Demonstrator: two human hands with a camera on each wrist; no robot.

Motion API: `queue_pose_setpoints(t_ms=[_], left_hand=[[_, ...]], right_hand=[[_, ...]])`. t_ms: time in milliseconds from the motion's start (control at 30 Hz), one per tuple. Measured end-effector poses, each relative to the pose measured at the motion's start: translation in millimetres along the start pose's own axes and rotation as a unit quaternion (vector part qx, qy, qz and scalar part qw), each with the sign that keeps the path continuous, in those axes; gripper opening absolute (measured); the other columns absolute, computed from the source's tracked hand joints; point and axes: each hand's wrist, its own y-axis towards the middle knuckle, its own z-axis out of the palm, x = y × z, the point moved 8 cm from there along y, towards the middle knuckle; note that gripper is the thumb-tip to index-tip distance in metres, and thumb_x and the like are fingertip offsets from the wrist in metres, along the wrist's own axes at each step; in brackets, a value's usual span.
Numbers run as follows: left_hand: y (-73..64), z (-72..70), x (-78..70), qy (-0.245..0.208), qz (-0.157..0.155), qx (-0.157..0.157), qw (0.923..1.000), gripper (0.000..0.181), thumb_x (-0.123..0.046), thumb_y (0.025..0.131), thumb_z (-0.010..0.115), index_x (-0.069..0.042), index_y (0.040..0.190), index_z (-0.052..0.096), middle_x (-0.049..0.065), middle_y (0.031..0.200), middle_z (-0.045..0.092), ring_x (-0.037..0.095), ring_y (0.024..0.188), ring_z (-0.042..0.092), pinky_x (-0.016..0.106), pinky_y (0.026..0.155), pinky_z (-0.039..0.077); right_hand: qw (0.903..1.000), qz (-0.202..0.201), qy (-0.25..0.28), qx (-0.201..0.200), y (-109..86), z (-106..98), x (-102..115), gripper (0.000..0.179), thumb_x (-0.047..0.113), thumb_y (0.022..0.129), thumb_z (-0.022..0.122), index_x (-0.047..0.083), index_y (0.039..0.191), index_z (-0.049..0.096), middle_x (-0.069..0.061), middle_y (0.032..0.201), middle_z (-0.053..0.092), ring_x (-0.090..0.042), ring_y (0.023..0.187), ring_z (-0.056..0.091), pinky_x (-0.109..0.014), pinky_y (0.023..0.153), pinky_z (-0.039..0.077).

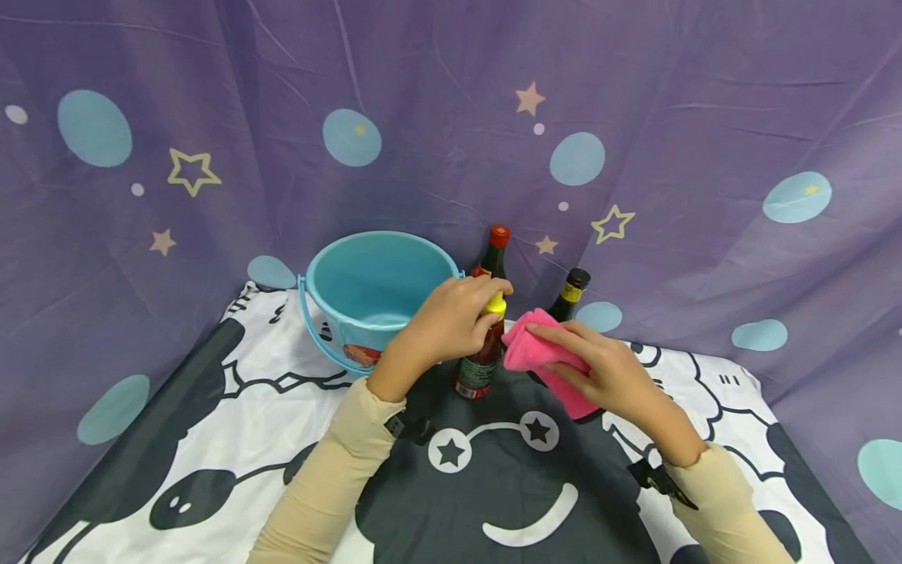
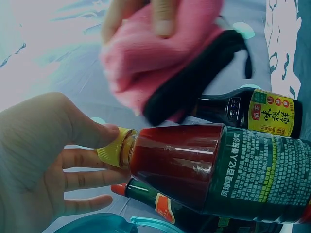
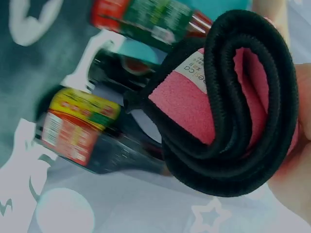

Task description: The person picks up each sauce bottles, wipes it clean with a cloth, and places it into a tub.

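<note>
My left hand (image 1: pixel 451 317) pinches the yellow cap (image 2: pixel 115 149) of a ketchup bottle (image 1: pixel 479 364) between thumb and fingers. The bottle stands upright on the cloth-covered table, its dark green label showing in the left wrist view. In my right hand (image 1: pixel 611 372) is a pink folded cloth (image 1: pixel 539 345) with black edging and a small white tag (image 3: pixel 193 70). It hangs just right of the ketchup bottle, partly in front of a dark soy sauce bottle (image 1: pixel 572 291) with a black cap. Fingers lie across the cloth's pink side, with its end sticking down.
A blue bucket (image 1: pixel 352 313) with a handle stands left of the ketchup bottle, behind my left forearm. Behind the ketchup is a dark bottle with a red cap (image 1: pixel 499 235). A purple patterned curtain (image 1: pixel 451 94) hangs at the back, and a black-and-white cartoon cloth (image 1: pixel 521 486) covers the table.
</note>
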Motion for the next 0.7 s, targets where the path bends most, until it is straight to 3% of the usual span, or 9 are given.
queue_pose_setpoints(t_ms=[100, 200, 367, 467, 700], left_hand=[[0.1, 0.1, 0.0, 0.000, -0.001, 0.002, 1.0000, 0.036, -0.015, 0.096, 0.068, -0.011, 0.131, 0.062, 0.007, 0.118, 0.070, 0.025, 0.098, 0.065, 0.042, 0.094, 0.053], [0.3, 0.5, 0.4, 0.004, -0.003, 0.006, 1.0000, 0.037, -0.016, 0.097, 0.067, -0.010, 0.133, 0.061, 0.008, 0.123, 0.070, 0.026, 0.102, 0.066, 0.043, 0.097, 0.052], [1.1, 1.6, 0.8, 0.026, 0.005, 0.005, 0.9996, 0.039, -0.015, 0.098, 0.065, -0.005, 0.135, 0.061, 0.010, 0.125, 0.070, 0.027, 0.109, 0.067, 0.045, 0.100, 0.052], [1.5, 1.4, -0.7, 0.042, 0.015, 0.001, 0.9990, 0.035, -0.014, 0.097, 0.065, -0.004, 0.130, 0.062, 0.009, 0.119, 0.071, 0.027, 0.106, 0.068, 0.044, 0.096, 0.053], [0.8, -1.1, -4.6, 0.080, 0.024, -0.007, 0.9965, 0.037, -0.017, 0.098, 0.065, -0.005, 0.133, 0.062, 0.008, 0.122, 0.071, 0.026, 0.108, 0.066, 0.043, 0.094, 0.053]], right_hand=[[0.9991, 0.010, 0.006, -0.040, 5.2, -16.7, -4.9, 0.071, 0.001, 0.073, 0.088, 0.017, 0.137, 0.064, -0.008, 0.108, 0.067, -0.012, 0.075, 0.059, -0.025, 0.060, 0.051], [0.9962, 0.016, 0.041, -0.075, 10.9, -26.0, -9.5, 0.071, -0.003, 0.073, 0.087, 0.013, 0.137, 0.064, -0.010, 0.113, 0.069, -0.015, 0.089, 0.061, -0.020, 0.072, 0.051], [0.9872, 0.006, 0.091, -0.131, 20.3, -26.4, -13.0, 0.069, -0.007, 0.072, 0.085, 0.005, 0.136, 0.063, -0.014, 0.118, 0.069, -0.019, 0.102, 0.060, -0.015, 0.091, 0.045], [0.9820, -0.002, 0.099, -0.161, 23.5, -21.7, -12.7, 0.069, -0.009, 0.072, 0.083, 0.003, 0.136, 0.061, -0.016, 0.118, 0.068, -0.022, 0.103, 0.061, -0.015, 0.094, 0.044], [0.9766, -0.023, 0.100, -0.189, 24.8, -4.1, -10.5, 0.049, 0.013, 0.093, 0.074, 0.000, 0.138, 0.059, -0.019, 0.120, 0.066, -0.031, 0.104, 0.061, -0.020, 0.098, 0.044]])
